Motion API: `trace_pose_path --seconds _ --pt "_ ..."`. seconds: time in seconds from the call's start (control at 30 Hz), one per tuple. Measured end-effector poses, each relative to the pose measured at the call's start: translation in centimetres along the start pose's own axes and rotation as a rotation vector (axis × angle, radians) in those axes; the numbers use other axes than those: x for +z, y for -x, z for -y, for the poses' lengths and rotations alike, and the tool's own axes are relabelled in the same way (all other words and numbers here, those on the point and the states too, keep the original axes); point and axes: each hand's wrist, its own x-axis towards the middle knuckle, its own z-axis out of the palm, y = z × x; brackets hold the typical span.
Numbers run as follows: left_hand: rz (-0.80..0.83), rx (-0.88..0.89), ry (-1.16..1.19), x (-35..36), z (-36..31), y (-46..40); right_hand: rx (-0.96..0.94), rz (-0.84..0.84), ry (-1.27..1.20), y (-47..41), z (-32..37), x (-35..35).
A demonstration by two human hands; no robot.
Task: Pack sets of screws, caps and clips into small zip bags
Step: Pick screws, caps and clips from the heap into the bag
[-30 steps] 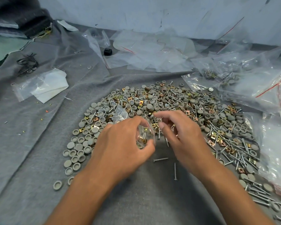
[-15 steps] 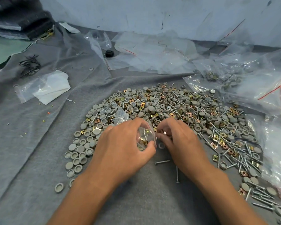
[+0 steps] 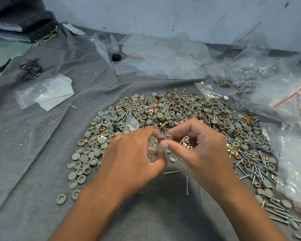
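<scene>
While unlabelled, zip bag (image 3: 155, 146) in left hand (image 3: 130, 159)

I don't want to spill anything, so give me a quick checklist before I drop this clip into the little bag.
1. Left hand grips the small zip bag: ok.
2. Right hand pinches a gold clip: ok.
3. Clip sits over the bag mouth: cannot tell.
4. Bag mouth held open: cannot tell.
5. Bag already holds gold clips: ok; the count cannot be told.
6. Loose screw lies within reach on the grey cloth: ok.
</scene>
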Motion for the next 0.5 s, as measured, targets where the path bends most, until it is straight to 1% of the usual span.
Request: trace_pose_path --seconds 0.07,0.2,0.3,0.37,0.43,0.47,0.5 --pt "0.013 0.002 0.012 -0.1 -0.1 0.0 -0.039 0.012 0.102 0.1 -0.1 0.2" --pt "0.013 0.016 0.016 -0.2 -0.1 0.0 -0.061 -0.038 0.115 0.0 -0.4 0.1" --pt "0.005 0.029 0.007 -0.1 -0.1 0.1 -0.105 0.052 0.206 0.0 -0.7 0.3" --pt "-0.006 0.030 0.003 -0.1 -0.1 0.1 -0.079 0.102 0.201 -0.1 -0.7 -0.1" --pt "-0.031 0.028 0.007 -0.2 0.2 0.0 -0.030 0.093 0.196 -0.4 -0.9 -1.3" --pt "-0.046 0.026 0.015 -0.2 0.3 0.0 0.009 0.125 0.221 -0.4 -1.0 -2.0" --pt "-0.062 0.021 0.034 -0.3 0.4 0.0 0.068 0.207 0.260 -0.3 -1.1 -2.7"
